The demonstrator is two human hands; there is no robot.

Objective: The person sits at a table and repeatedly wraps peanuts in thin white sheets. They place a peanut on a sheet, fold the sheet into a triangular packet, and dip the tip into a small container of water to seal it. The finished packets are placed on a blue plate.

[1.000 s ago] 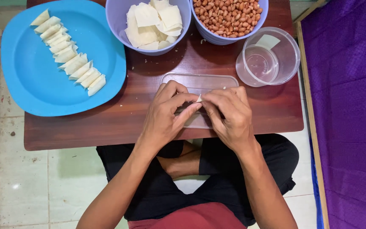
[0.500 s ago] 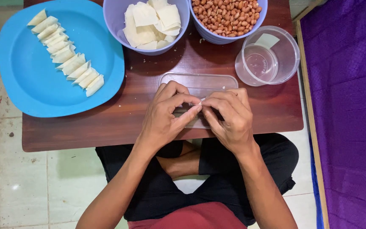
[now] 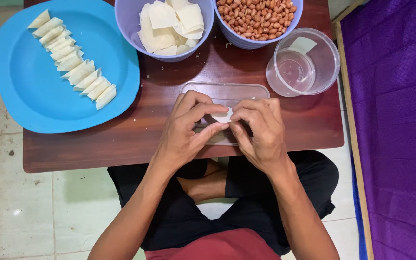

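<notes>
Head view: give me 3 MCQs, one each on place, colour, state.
1. Where is the bowl of peanuts?
A. between the wrapper bowl and the clear round tub
B. on the blue plate
C. on the floor

2. What colour is the plate with the folded pieces?
A. red
B. blue
C. white

3. What does the left hand do with the right hand?
A. rests flat
B. lifts a bowl
C. pinches a small white wrapper

Answers: 1 A, the wrapper bowl is left of it and the tub right; 2 B, the plate is plainly blue; 3 C, fingertips of both meet on it.
</notes>
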